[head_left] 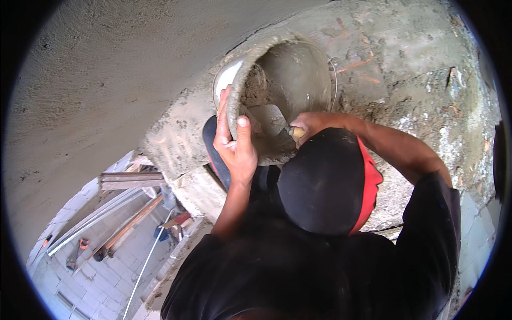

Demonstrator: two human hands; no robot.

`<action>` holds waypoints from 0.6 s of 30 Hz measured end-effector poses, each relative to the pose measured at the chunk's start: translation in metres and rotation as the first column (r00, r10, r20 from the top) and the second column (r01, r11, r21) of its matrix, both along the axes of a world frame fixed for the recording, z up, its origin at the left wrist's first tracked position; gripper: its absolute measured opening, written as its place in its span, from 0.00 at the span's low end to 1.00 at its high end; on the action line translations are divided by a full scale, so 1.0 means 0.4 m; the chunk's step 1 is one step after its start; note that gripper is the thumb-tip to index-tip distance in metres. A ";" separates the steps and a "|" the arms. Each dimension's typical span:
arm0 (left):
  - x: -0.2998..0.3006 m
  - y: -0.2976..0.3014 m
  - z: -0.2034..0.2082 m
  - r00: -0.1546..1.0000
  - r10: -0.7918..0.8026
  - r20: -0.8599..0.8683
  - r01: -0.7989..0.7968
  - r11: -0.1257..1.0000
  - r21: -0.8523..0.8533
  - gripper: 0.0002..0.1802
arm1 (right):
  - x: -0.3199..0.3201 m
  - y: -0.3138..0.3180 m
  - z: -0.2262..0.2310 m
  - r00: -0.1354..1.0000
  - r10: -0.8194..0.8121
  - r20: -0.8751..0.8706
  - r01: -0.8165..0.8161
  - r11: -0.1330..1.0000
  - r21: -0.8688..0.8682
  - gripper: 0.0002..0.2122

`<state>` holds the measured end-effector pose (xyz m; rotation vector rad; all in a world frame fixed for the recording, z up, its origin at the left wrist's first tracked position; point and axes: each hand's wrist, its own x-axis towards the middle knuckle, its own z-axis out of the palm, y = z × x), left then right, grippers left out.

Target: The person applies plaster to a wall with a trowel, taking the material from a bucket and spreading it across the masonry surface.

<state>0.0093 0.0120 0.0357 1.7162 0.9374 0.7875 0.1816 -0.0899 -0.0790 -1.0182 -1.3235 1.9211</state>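
Note:
A mortar-caked bucket (306,80) is tilted with its mouth towards me, and wet grey mortar (255,85) sits inside. My left hand (237,152) grips the bucket's near left rim, fingers stretched up along the outside and thumb at the inner edge. In my right hand (316,126) is the wooden handle of a trowel. The trowel's blade (268,118) reaches into the bucket, and mortar smears its face. My fingertips on the far side of the handle are partly hidden.
Grey plastered wall (96,80) rises at the left. Rough, mortar-spattered boards (394,48) lie around the bucket, with a wire bail (335,80) at its right. Far below at lower left are planks (130,178), long strips (96,218) and scattered tools on a tiled floor (101,280).

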 end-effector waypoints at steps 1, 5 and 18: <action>-0.017 0.014 0.010 0.999 0.036 -0.013 -0.037 0.999 -0.017 0.27 | -0.015 0.021 0.024 0.999 0.000 -0.047 0.000 1.000 0.018 0.14; -0.038 0.044 0.027 0.990 0.131 -0.055 -0.133 0.991 -0.035 0.22 | 0.027 0.000 0.055 0.993 -0.117 -0.036 0.118 0.993 0.020 0.10; 0.058 0.080 0.079 0.944 0.309 -0.119 -0.328 0.922 -0.206 0.36 | 0.289 -0.364 0.206 -0.039 -0.994 -0.106 0.987 -0.022 -0.159 0.06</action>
